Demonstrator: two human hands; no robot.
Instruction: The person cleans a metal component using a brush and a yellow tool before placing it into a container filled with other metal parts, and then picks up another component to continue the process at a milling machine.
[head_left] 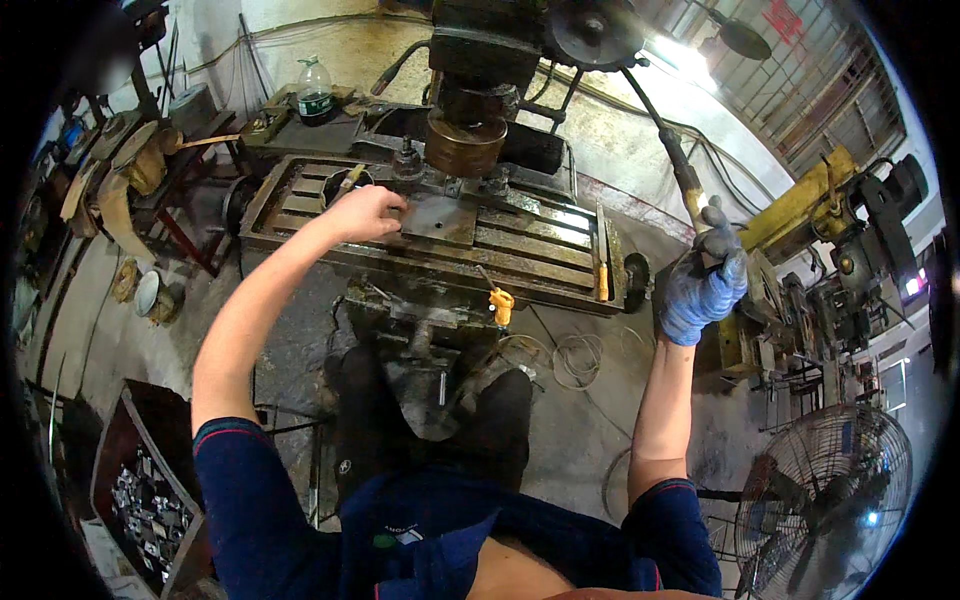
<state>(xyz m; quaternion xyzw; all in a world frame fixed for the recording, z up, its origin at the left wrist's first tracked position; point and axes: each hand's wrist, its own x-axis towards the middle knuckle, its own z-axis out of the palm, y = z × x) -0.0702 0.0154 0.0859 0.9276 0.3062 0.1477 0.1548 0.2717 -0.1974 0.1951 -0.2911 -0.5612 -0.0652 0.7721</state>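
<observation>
My bare left hand [370, 213] is over the left part of the slotted machine table [535, 258], fingers curled together; whatever they may hold is too small to make out. Beside it, a brush [352, 178] leans in a round pot. A flat metal plate [440, 220] lies just right of the fingers, under the machine's round spindle head [466, 140]. On the right, my right hand [706, 285], in a blue-grey glove, is wrapped around the end of a long lever [683, 165] that slopes down from the machine.
A yellow air blow gun [501, 305] hangs at the table's front edge. A yellow-handled tool [603, 282] lies at the table's right end. Behind stands a plastic bottle [314, 92]. A bin of metal parts [150, 510] sits lower left, a fan [825, 505] lower right.
</observation>
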